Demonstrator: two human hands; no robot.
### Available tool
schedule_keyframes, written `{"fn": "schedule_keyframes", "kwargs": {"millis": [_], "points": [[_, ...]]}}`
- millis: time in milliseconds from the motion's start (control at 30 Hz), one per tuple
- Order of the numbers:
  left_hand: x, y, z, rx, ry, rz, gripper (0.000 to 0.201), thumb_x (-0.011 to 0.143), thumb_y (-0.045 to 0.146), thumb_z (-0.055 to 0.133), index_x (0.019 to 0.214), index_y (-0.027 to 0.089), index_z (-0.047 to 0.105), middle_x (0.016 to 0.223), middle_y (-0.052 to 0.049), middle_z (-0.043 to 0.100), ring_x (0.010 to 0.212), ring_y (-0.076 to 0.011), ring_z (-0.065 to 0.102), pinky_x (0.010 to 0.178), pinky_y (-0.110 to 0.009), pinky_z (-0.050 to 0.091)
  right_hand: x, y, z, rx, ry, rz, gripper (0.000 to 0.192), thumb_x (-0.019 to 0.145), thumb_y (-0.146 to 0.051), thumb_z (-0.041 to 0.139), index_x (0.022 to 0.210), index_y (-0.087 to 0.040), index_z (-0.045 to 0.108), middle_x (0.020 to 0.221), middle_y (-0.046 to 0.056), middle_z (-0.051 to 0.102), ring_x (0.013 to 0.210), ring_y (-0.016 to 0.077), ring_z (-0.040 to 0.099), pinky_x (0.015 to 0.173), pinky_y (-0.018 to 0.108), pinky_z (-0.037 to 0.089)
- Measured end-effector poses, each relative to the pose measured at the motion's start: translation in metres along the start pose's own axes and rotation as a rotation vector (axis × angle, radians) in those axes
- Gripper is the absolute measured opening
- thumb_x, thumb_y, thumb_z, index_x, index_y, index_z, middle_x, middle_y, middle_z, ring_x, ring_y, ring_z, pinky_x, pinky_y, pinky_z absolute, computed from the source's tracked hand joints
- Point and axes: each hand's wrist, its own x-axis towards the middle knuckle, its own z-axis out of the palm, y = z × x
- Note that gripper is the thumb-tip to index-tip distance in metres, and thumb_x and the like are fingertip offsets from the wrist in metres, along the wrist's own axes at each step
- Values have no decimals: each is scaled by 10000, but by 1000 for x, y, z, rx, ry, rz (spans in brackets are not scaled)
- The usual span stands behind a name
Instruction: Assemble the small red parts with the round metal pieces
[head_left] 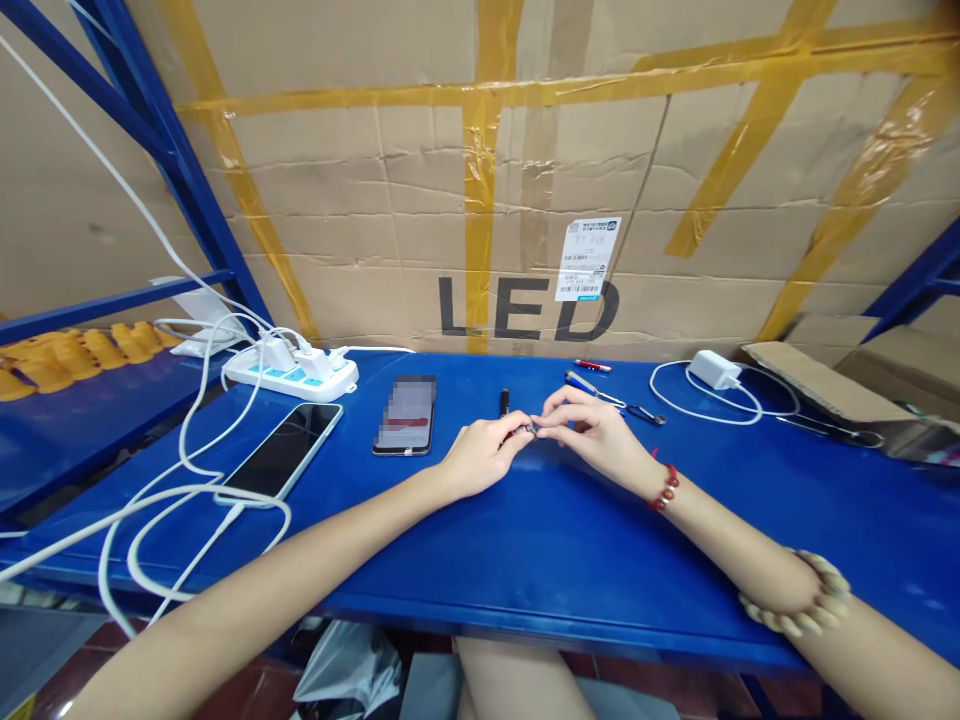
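My left hand (484,455) is closed, its thumb and fingers pinching a small dark, shiny piece (532,429) too small to name. Opposite it, the fingertips of my right hand (596,432) are pinched together at the same piece. Both hands meet above the blue tabletop (480,560). Just beyond my left fingers lies a black pen-like stick (505,402). Behind my right hand are a blue pen-like tool (585,383), a red pen (593,366) and a thin black tool with a ring end (646,414). A phone (405,415) with a lit screen lies left of my hands.
A second phone (281,455) lies at left among white cables (187,490) and a power strip (330,378). At right are a white charger (715,370) with its cord and an open cardboard box (825,385). A large taped carton (420,200) stands behind the table.
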Motion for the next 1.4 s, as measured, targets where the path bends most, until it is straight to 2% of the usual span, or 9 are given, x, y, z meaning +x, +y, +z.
{"fn": "schedule_keyframes", "kwargs": {"millis": [167,367,900,1100,1400], "points": [[-1,-2,0,94,-10,49,249,890,363,321,964,253,532,887,29,648,791,-165,610,600,-218,394,-1,0,-1,-27,15,-80,136,762,-279,600,720,-181,685,765,35,533,669,112,500,575,245,406],[-1,-1,0,120,-28,75,208,890,328,344,973,253,520,874,35,654,777,-160,620,614,-215,404,-1,-2,-2,17,-12,-50,210,738,-346,618,648,-162,664,712,26,515,652,112,493,597,254,407],[-3,-2,6,169,151,159,210,884,282,381,963,246,573,966,28,656,861,-130,610,722,-214,436,-2,2,2,11,35,-47,257,705,-362,649,578,-147,590,678,11,484,616,101,462,535,233,370],[-3,1,4,144,137,142,220,885,279,373,974,249,572,998,28,651,891,-127,604,747,-213,438,-3,-1,0,-2,22,-52,259,733,-378,617,599,-158,591,691,15,490,623,103,464,551,239,386],[-4,5,2,128,126,109,226,895,293,363,1013,253,551,1028,26,640,920,-136,595,780,-226,436,-2,-3,2,-28,41,3,274,761,-396,577,623,-160,589,720,27,497,573,90,458,462,213,373]]}}
